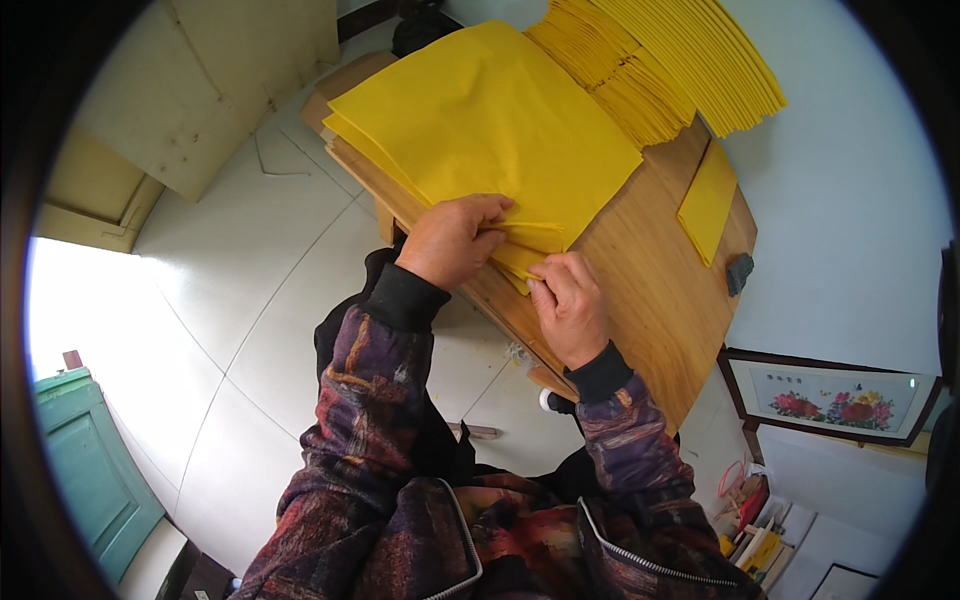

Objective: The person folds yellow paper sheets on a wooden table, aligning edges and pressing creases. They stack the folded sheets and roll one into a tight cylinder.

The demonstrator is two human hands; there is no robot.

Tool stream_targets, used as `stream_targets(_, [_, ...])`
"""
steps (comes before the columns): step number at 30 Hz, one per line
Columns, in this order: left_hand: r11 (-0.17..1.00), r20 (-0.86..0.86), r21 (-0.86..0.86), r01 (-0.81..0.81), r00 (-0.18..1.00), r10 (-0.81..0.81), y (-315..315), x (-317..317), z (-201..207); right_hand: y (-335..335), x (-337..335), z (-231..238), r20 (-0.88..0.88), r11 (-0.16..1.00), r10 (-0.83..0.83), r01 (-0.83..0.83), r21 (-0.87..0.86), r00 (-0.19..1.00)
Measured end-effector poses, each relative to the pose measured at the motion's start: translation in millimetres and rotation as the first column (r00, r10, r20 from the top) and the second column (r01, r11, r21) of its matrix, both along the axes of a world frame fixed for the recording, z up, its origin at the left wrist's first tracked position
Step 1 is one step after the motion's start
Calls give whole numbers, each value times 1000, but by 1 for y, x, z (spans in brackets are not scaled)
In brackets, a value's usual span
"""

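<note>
Grip firm on both sides, a person's left hand point(452, 242) closes thumb and fingers on a folded flap point(532, 237) at the near edge of large yellow sheets point(490, 110), while the right hand point(572, 312), just to the right, pinches the flap's loose end between thumb and forefinger. Pale floor tiles point(250, 300) spread out to the left of a wooden worktop point(650, 320), its bare surface showing at right and near. Layered flat, the sheets cover the worktop's left part. Beyond them, at far right, folded yellow pieces point(715, 65) stand in tightly packed rows. A framed flower picture point(830, 398) sits at near right, past the worktop. One flat yellow piece point(708, 205) lies apart along the right edge, with a dark grey lump point(739, 274) just nearer.
</note>
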State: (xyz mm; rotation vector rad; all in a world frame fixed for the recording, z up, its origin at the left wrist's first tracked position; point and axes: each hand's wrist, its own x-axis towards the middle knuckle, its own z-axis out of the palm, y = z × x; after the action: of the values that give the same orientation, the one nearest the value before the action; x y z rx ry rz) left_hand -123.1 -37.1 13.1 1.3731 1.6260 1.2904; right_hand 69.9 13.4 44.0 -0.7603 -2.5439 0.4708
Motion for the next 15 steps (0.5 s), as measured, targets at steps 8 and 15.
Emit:
stream_targets(8, [1000, 25, 4, 1, 1000, -1, -1, -1, 1, 5, -4, 6, -59, 889, -106, 68, -453, 993])
stream_targets(15, [1000, 10, -5, 11, 1000, -11, -1, -2, 1, 11, -4, 15, 40, 903, -70, 81, -422, 997])
